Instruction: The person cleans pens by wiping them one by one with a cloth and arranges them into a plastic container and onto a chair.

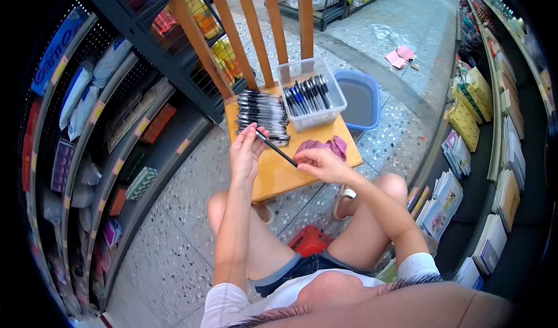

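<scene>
A black pen (278, 149) is held slantwise above a wooden chair seat (270, 179). My left hand (247, 150) pinches its upper end, and my right hand (319, 164) has its fingertips closed on the lower end. Behind my hands, a stack of pens (261, 114) lies side by side on the seat. To the right of the stack stands a clear plastic box (317, 120) with several black and blue pens (307, 94) in it. A crumpled mauve cloth (334, 146) lies on the seat just beyond my right hand, which partly hides it.
A blue bucket (375, 110) stands on the floor right of the chair. Curved shelves with packaged goods (119, 164) run along the left, and shelves with books and bags (494, 153) along the right. Pink paper (400, 56) lies on the floor ahead.
</scene>
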Demonstrator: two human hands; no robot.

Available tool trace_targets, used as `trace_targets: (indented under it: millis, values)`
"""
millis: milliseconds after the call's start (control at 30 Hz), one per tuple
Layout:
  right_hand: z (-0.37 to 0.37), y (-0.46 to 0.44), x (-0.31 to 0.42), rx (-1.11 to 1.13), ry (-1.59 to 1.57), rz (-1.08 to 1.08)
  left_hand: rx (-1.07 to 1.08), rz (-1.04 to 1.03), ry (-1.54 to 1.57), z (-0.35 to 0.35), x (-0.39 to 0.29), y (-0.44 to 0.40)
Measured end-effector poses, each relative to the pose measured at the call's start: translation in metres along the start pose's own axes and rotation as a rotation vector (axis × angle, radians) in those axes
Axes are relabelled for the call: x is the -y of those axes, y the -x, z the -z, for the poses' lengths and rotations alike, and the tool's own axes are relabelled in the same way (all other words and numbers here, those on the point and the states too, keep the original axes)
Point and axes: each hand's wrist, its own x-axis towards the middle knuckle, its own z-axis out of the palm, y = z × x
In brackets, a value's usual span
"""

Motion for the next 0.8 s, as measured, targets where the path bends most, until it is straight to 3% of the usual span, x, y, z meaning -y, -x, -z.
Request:
trace_targets:
  millis: [800]
  values:
    - [0.043,-0.021,0.015,0.068,-0.363,-0.281,0.064,0.101,-0.013,-0.04,-0.019,-0.038]
